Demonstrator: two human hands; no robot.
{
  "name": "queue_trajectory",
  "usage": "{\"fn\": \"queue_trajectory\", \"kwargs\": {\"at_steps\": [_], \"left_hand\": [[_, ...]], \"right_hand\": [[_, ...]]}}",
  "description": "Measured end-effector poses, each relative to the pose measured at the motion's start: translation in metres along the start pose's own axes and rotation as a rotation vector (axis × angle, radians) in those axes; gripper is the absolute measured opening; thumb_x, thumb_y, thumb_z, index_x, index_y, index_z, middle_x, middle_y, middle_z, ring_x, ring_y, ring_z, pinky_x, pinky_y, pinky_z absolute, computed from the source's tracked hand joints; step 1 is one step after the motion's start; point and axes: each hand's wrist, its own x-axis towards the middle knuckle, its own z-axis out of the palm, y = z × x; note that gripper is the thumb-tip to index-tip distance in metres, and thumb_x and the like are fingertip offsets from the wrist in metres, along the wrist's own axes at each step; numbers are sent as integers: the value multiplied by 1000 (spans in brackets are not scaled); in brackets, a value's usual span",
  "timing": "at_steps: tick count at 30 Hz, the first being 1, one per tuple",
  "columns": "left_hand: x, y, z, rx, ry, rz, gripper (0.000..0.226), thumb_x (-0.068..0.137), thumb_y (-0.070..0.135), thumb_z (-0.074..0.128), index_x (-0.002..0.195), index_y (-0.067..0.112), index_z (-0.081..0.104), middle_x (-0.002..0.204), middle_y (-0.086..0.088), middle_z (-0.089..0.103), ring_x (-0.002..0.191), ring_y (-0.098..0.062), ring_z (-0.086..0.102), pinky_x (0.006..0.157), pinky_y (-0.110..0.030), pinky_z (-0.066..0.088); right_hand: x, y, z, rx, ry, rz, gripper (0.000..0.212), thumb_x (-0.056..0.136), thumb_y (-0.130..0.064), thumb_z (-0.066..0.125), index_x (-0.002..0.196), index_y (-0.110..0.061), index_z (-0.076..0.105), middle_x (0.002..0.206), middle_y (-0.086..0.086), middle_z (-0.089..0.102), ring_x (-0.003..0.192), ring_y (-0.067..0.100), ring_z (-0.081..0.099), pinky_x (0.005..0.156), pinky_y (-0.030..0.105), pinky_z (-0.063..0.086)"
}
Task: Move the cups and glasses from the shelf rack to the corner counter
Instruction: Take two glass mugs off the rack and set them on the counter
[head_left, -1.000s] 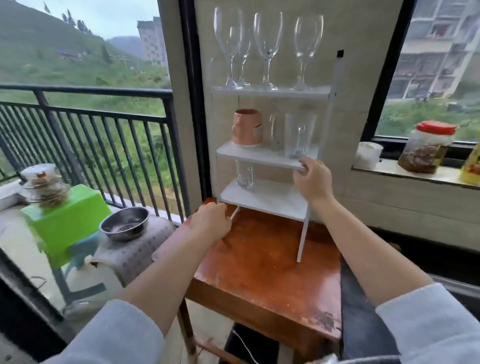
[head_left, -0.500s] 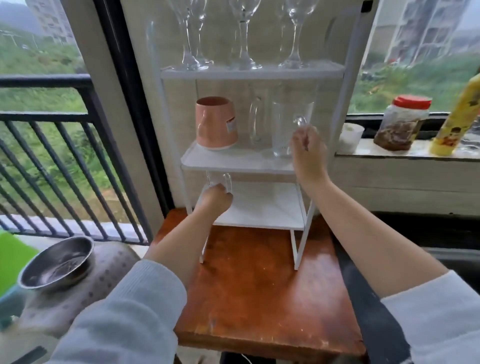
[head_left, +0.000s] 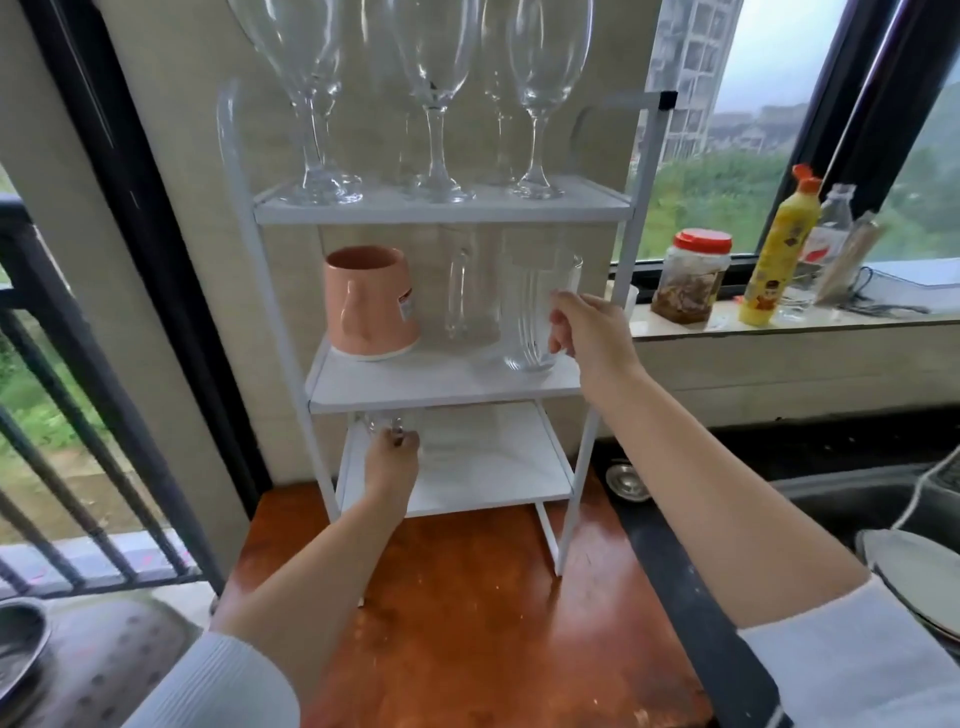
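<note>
- Behind everything you are facing a tiled wall strip between a barred balcony opening on the left and a window on the right, where a red-lidded jar (head_left: 690, 278) and a yellow bottle (head_left: 779, 249) are sitting on the sill
- Under the rack a worn wooden table (head_left: 467, 613) is carrying the load, and no corner counter is showing clearly yet
- You are working at the white shelf rack (head_left: 441, 208), which is looking almost fully stocked, so by my reading nearly the whole task is still waiting
- Up top, the wine glasses (head_left: 436, 104) are standing upright in a row, tall, clear and thin-stemmed
- On the middle shelf the pink mug (head_left: 370, 301) is standing at the left with a clear handled mug (head_left: 462, 291) beside it, both untouched
- Your right hand (head_left: 592, 338) is wrapping its fingers round the ribbed glass mug (head_left: 537, 312) at the right end of that shelf; whether its base is resting on the board or just off it, I cannot tell
- Your left hand (head_left: 389, 467) is curling round the small glass cup (head_left: 379, 423) on the bottom shelf, mostly hidden under the middle board
</note>
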Motion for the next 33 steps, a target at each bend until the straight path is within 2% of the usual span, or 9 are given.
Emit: {"fn": "queue_trajectory", "kwargs": {"at_steps": [4,10,15,21,24,26,28,30,33], "left_hand": [[-20,-1,-7,19,38,11,29,89,12,47,65,25,42,64,4,42,57,-12,38,53,-22,31],[-53,-11,-16,-36,94,-16,38,79,-5,41,51,17,29,53,1,26,49,-12,21,46,-24,19],[-81,-14,-13,-85,93,-28,39,76,-8,43,49,16,29,51,0,27,49,-13,23,47,-27,19],[-133,-16,18,-151,-2,37,38,74,-13,44,51,14,31,51,-2,31,49,-13,27,45,-26,22],[-171,-17,51,-200,-46,91,41,71,-18,42,49,13,29,37,1,34,37,-8,29,36,-14,22],[-209,-26,89,-205,-124,96,39,71,-16,44,49,13,31,41,-4,31,34,-8,29,35,-10,21],[-247,-35,129,-182,-236,103,32,66,-10,47,50,13,33,52,-4,29,47,-16,26,45,-22,25],[-294,-40,179,-168,-359,132,36,66,-13,48,49,14,32,55,-5,27,56,-16,23,50,-30,19],[-374,-41,251,-143,-539,201,39,66,-18,45,47,13,31,53,-2,26,55,-14,21,51,-28,15]], "right_hand": [[-5,-10,1,16,14,39,46,83,-11,51,41,-16,35,21,-8,31,40,15,33,58,29,32],[-36,2,-14,227,-76,-3,31,88,-8,50,60,-17,40,28,-11,33,34,4,33,55,23,31],[-73,5,-45,305,-91,-65,39,90,-5,47,53,-17,38,31,-12,33,36,4,34,55,23,33],[-135,17,-142,327,42,-69,59,88,-2,47,32,-20,43,30,-12,34,35,5,37,52,22,35],[-171,22,-200,277,128,-70,63,87,-1,45,27,-18,40,29,-11,32,34,5,35,53,24,31],[-205,24,-255,252,196,-52,60,82,-6,48,25,-18,38,29,-11,31,35,5,34,53,23,31],[-238,22,-310,243,285,-39,58,80,-9,48,24,-19,36,29,-12,29,34,6,33,53,24,30],[-275,16,-371,239,392,-38,65,85,-4,45,24,-20,33,28,-11,26,32,6,29,52,25,26],[-332,6,-445,201,576,-18,68,87,-1,43,23,-21,30,27,-11,23,31,6,25,50,25,23]]}}
